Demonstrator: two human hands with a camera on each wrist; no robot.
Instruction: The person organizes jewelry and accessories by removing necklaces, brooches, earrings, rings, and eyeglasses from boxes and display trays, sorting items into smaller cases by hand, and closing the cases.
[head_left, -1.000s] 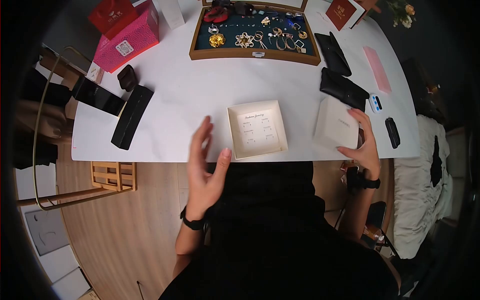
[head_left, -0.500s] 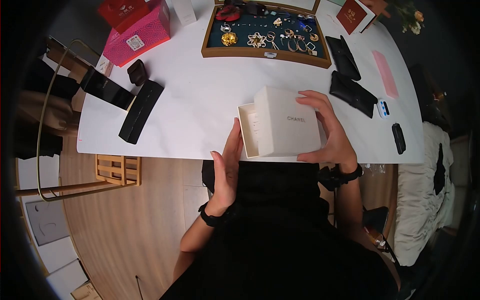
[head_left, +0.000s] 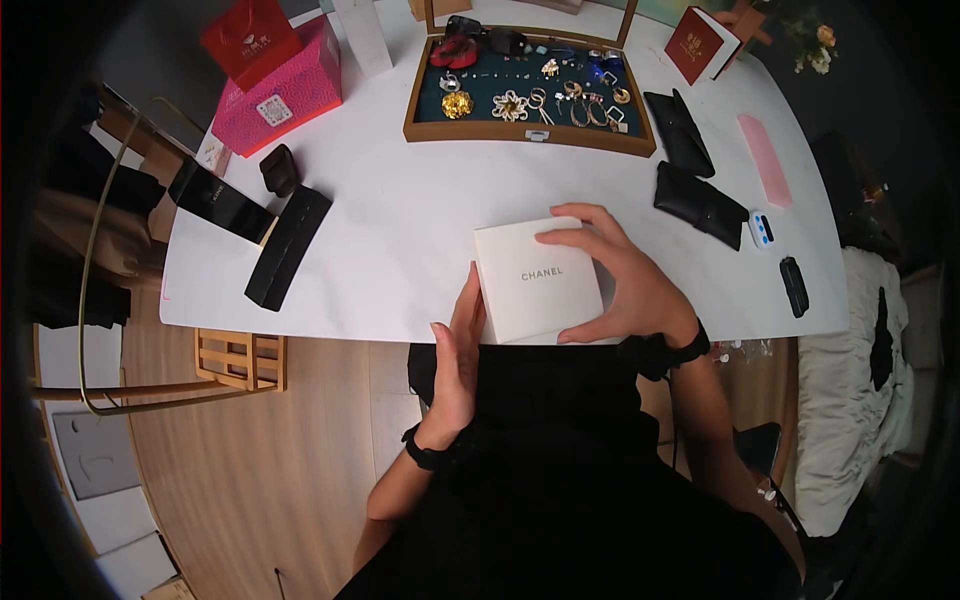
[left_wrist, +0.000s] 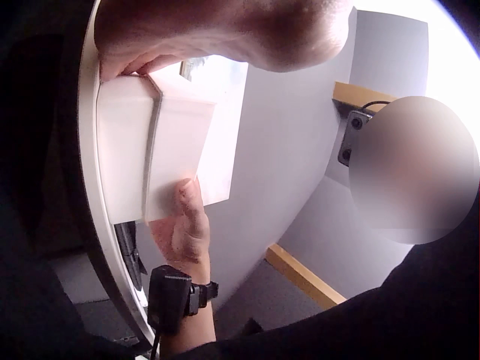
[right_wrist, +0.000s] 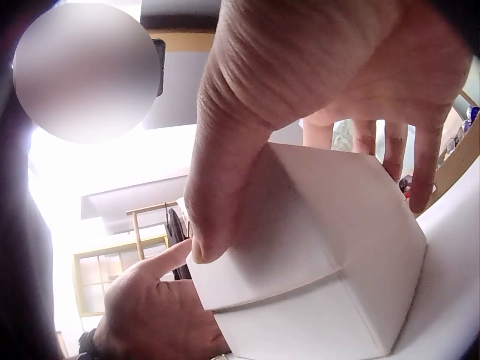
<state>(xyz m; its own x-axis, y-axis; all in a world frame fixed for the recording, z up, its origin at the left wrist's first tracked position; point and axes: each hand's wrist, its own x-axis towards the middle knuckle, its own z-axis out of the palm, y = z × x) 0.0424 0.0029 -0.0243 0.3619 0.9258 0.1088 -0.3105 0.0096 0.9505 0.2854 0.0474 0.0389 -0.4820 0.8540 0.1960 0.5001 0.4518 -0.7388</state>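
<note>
The white lid (head_left: pixel 535 300) lettered "CHANEL" covers the white box base (right_wrist: pixel 300 330) near the front edge of the table. My right hand (head_left: pixel 640 285) holds the lid from the right, thumb on the near side and fingers over the far side. With its fingers straight, my left hand (head_left: pixel 459 355) rests along the box's left side. In the right wrist view a seam runs between lid and base. The printed inside of the base is hidden beneath the lid.
A wooden jewelry case (head_left: pixel 530 137) stands open at the back. Black pouches (head_left: pixel 700 205), a pink strip (head_left: pixel 765 160) and a small black case (head_left: pixel 794 287) lie at right. Black boxes (head_left: pixel 288 250) and a pink box (head_left: pixel 280 95) are at left.
My right hand has carried the lid from the right of the table leftward onto the open base. My left hand has moved in against the box's left side.
</note>
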